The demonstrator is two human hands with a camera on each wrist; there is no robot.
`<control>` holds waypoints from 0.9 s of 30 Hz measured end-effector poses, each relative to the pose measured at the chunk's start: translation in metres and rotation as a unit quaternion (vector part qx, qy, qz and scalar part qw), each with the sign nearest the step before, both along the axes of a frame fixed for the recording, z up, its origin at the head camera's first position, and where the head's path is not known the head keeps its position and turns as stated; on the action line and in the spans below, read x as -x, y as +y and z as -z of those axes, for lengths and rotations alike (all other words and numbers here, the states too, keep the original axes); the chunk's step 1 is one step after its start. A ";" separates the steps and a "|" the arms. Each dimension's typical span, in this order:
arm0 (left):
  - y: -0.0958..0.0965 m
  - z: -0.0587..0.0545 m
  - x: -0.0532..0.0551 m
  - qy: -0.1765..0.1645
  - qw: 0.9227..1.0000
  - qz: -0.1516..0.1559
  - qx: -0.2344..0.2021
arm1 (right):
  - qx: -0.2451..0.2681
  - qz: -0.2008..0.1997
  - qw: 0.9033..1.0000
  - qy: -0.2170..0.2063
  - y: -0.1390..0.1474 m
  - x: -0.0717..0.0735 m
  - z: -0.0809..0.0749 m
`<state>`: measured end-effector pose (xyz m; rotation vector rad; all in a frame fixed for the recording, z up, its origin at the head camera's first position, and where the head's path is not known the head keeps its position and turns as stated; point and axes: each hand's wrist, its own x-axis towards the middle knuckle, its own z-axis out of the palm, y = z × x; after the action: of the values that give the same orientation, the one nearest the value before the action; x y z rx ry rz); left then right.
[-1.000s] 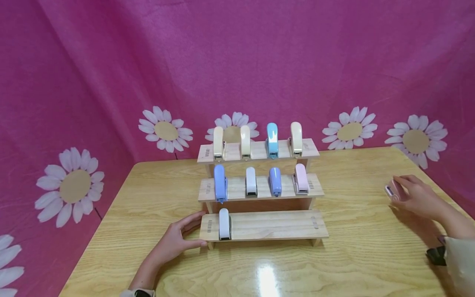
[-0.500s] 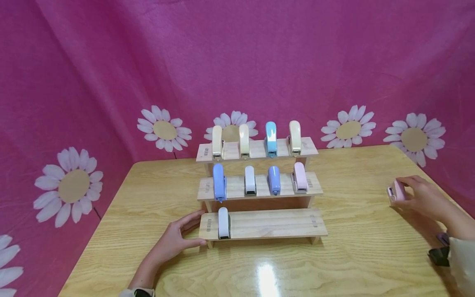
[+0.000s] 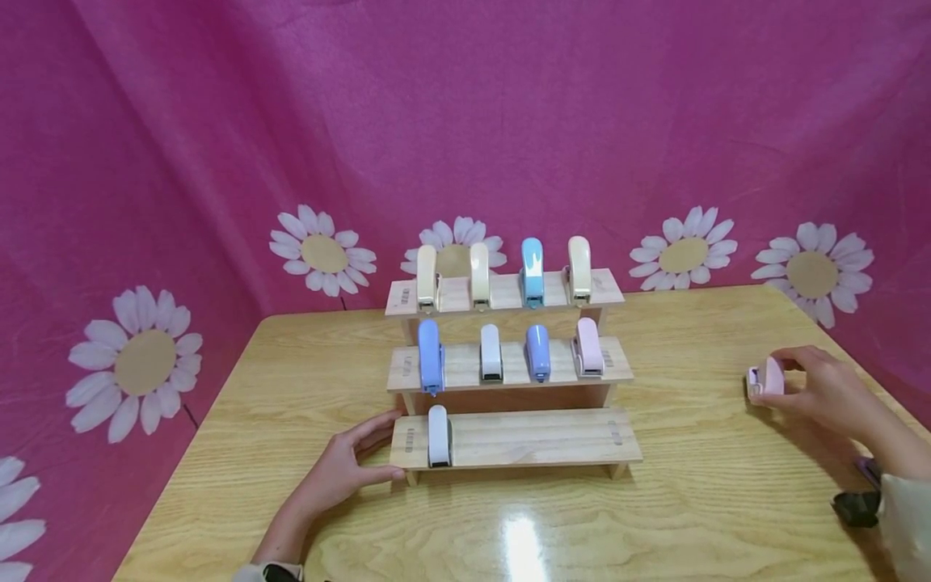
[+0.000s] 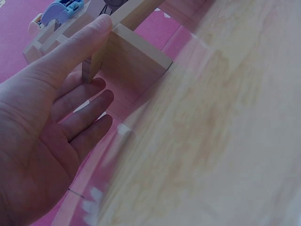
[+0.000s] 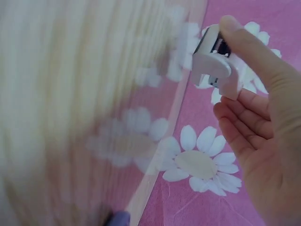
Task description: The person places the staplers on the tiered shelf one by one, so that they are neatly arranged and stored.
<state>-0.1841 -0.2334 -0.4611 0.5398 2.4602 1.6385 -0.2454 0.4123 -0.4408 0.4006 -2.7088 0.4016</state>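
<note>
In the head view my right hand (image 3: 829, 390) pinches a small pink stapler (image 3: 771, 377) low over the table at the right. The right wrist view has the thumb on one side of the stapler (image 5: 218, 70) and fingertips on the other. My left hand (image 3: 342, 465) holds the left end of a three-tier wooden stand (image 3: 531, 440), thumb at the front corner and index finger behind. Its other fingers hang loosely in the left wrist view. On the bottom tier a white stapler (image 3: 439, 438) stands near the left end.
Cream staplers and a light blue stapler (image 3: 532, 271) line the top tier. The middle one bears a blue stapler (image 3: 431, 356), a white one, a purple one (image 3: 538, 353) and a pink one (image 3: 587, 347). A pink daisy-print cloth (image 3: 465, 121) hangs behind the table (image 3: 698, 485).
My right hand has turned the pink stapler so more of its side shows, and shifted it slightly left. The left hand keeps its place at the stand.
</note>
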 end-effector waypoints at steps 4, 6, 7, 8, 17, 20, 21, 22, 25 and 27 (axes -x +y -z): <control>-0.001 0.001 0.000 0.002 1.000 0.000 0.000 | 0.023 -0.007 0.999 0.026 -0.009 -0.005 -0.002; -0.001 0.002 0.000 -0.001 1.000 -0.004 0.004 | 0.036 -0.011 0.998 0.042 -0.015 -0.008 -0.004; -0.001 0.002 -0.001 -0.002 1.000 -0.005 0.004 | 0.043 -0.013 0.998 0.049 -0.019 -0.010 -0.005; -0.001 0.001 -0.001 -0.006 1.000 -0.008 0.005 | 0.052 -0.017 0.997 0.051 -0.022 -0.011 -0.006; 0.000 0.000 -0.003 -0.003 1.000 -0.002 -0.002 | 0.090 -0.066 0.988 0.104 -0.065 -0.025 -0.019; 0.000 0.000 -0.002 -0.003 1.000 -0.001 -0.001 | 0.094 -0.082 0.986 0.115 -0.080 -0.028 -0.024; 0.000 0.000 -0.002 -0.004 1.000 -0.003 -0.001 | 0.095 -0.088 0.985 0.118 -0.085 -0.029 -0.026; 0.000 0.000 -0.002 -0.005 1.000 -0.005 0.001 | 0.097 -0.094 0.983 0.121 -0.090 -0.030 -0.028; -0.001 0.000 -0.001 -0.008 1.000 -0.010 0.004 | 0.089 -0.108 0.981 0.134 -0.104 -0.035 -0.034; 0.000 0.000 0.000 -0.009 1.000 -0.011 0.005 | 0.087 -0.118 0.979 0.143 -0.113 -0.038 -0.039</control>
<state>-0.1840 -0.2339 -0.4609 0.4947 2.4686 1.6310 -0.2073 0.2991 -0.4022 0.6775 -2.3334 0.5926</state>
